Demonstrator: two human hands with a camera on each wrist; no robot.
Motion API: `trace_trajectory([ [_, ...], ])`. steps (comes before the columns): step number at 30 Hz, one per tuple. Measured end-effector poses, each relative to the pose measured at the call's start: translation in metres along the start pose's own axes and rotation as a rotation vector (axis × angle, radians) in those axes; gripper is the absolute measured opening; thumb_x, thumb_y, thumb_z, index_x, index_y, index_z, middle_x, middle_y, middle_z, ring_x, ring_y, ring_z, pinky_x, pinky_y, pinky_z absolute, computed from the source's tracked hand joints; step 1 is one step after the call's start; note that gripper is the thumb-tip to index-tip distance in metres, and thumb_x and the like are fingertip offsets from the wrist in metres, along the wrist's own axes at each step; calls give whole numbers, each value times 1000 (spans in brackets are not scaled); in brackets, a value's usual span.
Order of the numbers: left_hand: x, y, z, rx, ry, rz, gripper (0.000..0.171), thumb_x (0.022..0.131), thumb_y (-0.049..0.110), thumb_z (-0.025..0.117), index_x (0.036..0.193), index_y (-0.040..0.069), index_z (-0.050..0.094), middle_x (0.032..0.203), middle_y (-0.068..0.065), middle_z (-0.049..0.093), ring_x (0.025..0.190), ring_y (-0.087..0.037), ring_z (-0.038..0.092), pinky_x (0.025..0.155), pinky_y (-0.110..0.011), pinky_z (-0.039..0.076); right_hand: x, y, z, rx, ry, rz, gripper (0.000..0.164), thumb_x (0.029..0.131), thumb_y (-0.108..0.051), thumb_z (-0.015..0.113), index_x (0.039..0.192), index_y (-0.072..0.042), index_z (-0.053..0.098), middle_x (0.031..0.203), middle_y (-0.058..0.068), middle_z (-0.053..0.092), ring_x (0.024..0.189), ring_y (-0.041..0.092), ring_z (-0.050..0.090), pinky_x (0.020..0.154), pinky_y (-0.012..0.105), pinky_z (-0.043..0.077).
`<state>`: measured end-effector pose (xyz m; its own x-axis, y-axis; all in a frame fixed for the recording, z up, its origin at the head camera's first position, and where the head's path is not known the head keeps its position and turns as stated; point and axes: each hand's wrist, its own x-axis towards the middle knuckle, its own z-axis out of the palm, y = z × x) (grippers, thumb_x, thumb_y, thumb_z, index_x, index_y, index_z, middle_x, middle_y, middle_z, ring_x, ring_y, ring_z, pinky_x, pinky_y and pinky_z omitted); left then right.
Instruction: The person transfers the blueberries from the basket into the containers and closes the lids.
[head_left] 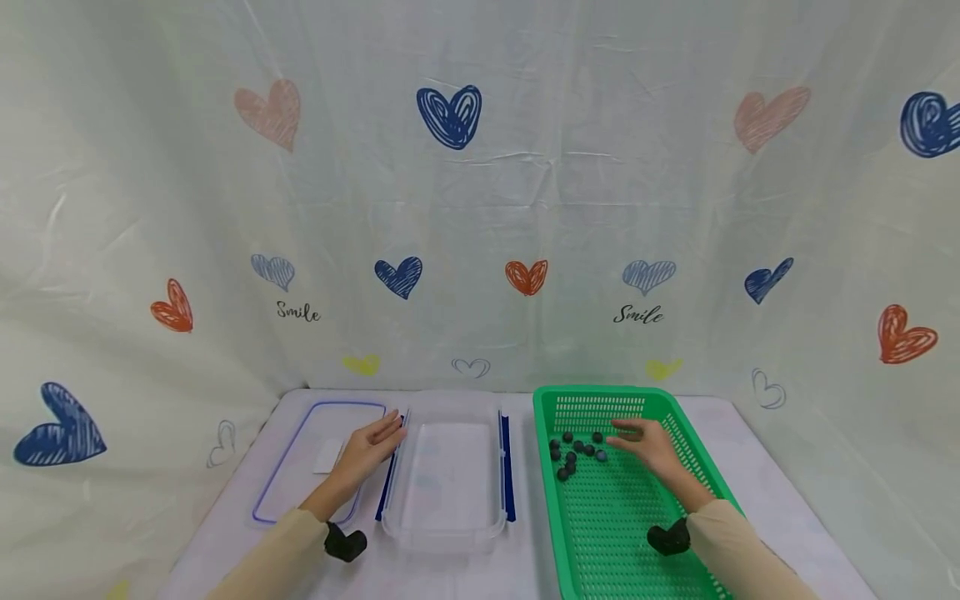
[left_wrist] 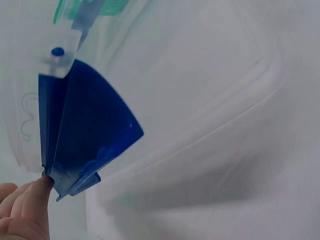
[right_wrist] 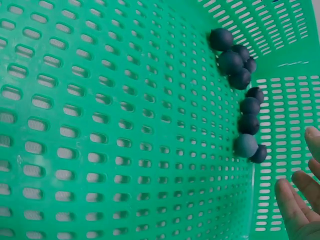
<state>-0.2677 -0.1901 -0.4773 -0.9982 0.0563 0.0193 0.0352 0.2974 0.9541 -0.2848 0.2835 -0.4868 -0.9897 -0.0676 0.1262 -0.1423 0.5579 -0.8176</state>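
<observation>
In the head view my left hand rests against the left side of a clear plastic container, its fingers fairly straight. The left wrist view has those fingertips touching the edge of a blue latch flap that hangs out from the container wall. Over the far part of a green basket hovers my right hand, thumb and fingers apart and nothing between them. Several dark blueberries lie on the basket floor just left of it. Seen from the right wrist, the blueberries line the basket's end wall.
A clear lid with a blue rim lies flat on the white table, left of the container. Another blue latch flap sticks out on the container's right side. Behind the table hangs a white curtain printed with hearts.
</observation>
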Motion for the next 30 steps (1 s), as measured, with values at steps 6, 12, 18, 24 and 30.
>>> trace_trajectory([
  [6, 1, -2, 3, -32, 13, -17, 61, 88, 32, 62, 137, 4, 41, 135, -12, 45, 121, -25, 45, 93, -34, 45, 1, 5, 7, -4, 11, 36, 40, 81, -12, 70, 115, 7, 60, 118, 26, 56, 96, 34, 61, 76, 42, 54],
  [12, 3, -7, 5, -21, 44, -19, 58, 86, 30, 66, 133, 3, 47, 133, -9, 49, 122, -21, 45, 96, -33, 42, 1, 12, 14, 21, 1, 69, 38, 77, -10, 74, 109, 8, 63, 112, 26, 59, 90, 31, 64, 72, 40, 55],
  [18, 2, -8, 6, -31, 41, 5, 61, 83, 31, 68, 132, 1, 48, 133, -12, 48, 122, -23, 45, 97, -34, 40, 0, 16, 19, 27, 10, 70, 34, 76, -8, 75, 104, 8, 64, 105, 24, 63, 87, 31, 64, 71, 40, 55],
  [24, 4, -10, 8, -80, 46, 10, 56, 84, 15, 68, 131, -5, 46, 133, -17, 47, 121, -27, 45, 94, -29, 42, -2, 20, 24, 22, 16, 81, 33, 75, -7, 75, 103, 8, 65, 99, 22, 64, 83, 28, 64, 68, 37, 55],
  [30, 3, -11, 9, -90, 54, -6, 56, 84, 14, 68, 132, -4, 46, 134, -16, 46, 122, -26, 45, 93, -28, 42, -1, 24, 27, 22, 21, 83, 32, 75, -7, 75, 102, 9, 65, 91, 19, 66, 77, 22, 62, 65, 34, 54],
])
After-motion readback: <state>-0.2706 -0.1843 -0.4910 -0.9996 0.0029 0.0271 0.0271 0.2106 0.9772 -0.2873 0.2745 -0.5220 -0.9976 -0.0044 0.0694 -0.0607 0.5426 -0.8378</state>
